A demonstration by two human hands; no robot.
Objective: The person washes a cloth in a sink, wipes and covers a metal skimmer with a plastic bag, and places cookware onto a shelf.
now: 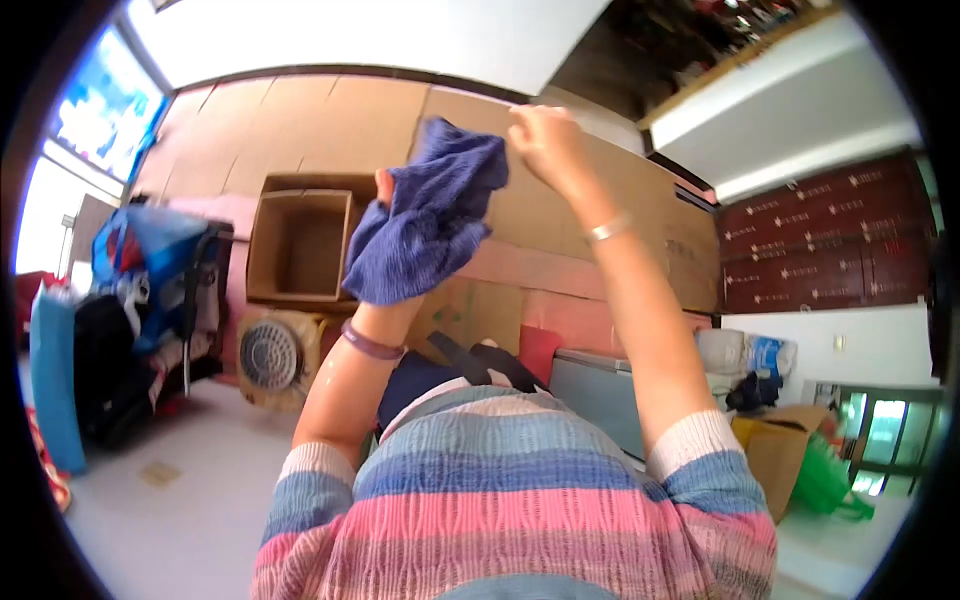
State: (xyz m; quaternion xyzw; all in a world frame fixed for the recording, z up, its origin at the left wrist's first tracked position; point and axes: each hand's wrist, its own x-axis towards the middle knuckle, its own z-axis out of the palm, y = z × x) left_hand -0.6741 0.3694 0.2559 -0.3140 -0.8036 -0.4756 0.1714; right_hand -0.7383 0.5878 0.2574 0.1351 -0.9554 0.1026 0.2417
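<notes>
Your left hand (384, 187) is mostly hidden by the purple cloth (430, 215) draped over it, so I cannot tell its grip; your right hand (548, 145) is curled in, just beside the cloth. Farther out stands an open cardboard box (265, 245).

On my feed: cardbd sheeting (290, 110) | wht wall (370, 40) behind it | brt window (105, 110) L of it | dk-red panels (815, 215) R | pale flr (220, 460) front-L
</notes>
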